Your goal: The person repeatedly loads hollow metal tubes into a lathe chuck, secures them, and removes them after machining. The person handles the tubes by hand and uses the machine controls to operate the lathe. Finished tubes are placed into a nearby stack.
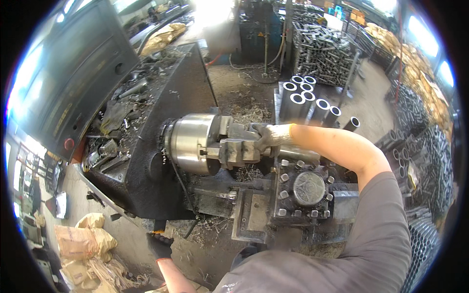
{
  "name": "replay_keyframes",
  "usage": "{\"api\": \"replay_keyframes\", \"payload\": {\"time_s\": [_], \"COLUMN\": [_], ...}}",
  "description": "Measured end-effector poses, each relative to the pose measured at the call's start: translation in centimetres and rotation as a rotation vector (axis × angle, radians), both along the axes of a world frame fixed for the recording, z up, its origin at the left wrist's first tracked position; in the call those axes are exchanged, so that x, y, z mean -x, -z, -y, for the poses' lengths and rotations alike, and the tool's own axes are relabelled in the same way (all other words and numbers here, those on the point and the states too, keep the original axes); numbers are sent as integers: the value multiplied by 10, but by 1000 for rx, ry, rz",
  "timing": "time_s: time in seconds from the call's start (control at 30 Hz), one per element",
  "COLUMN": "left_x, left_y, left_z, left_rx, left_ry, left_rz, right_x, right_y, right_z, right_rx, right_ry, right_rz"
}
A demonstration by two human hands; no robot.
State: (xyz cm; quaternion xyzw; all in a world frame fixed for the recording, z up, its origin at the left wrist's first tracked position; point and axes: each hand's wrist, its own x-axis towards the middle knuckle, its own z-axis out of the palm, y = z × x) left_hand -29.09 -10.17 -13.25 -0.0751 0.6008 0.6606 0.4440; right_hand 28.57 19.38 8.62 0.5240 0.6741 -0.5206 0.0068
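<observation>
At frame centre, the gloved right hand [270,136] is clenching a steel tube [298,154] lying horizontally, its left end entering the lathe chuck [191,142], while the dark-gloved left hand [160,245] is hanging released at lower left.

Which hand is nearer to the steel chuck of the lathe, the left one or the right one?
The right hand, in a white glove, is nearer: it rests at the jaws of the chuck. The left hand, in a dark glove, hangs low, far below the chuck.
</observation>
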Motion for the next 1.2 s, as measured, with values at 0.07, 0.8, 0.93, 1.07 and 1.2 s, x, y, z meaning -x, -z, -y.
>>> {"api": "replay_keyframes", "payload": {"time_s": [0.07,0.8,0.93,1.07,1.2], "left_x": [5,-47,-29,-82,-192], "left_y": [2,-344,-389,-371,-295], "left_z": [2,-220,-284,-233,-90], "left_rx": [54,223,475,143,-794], "left_ry": [40,56,338,189,515], "left_rz": [-10,-2322,-2142,-2142,-1932], "right_x": [7,-147,-153,-137,-90], "right_y": [-7,-50,-92,-106,-90], "right_z": [-8,181,268,349,379], "right_rx": [-3,-1259,-1299,-1227,-1185], "right_ry": [19,752,876,913,365], "right_rz": [-75,188,-177,-453,-772]}}
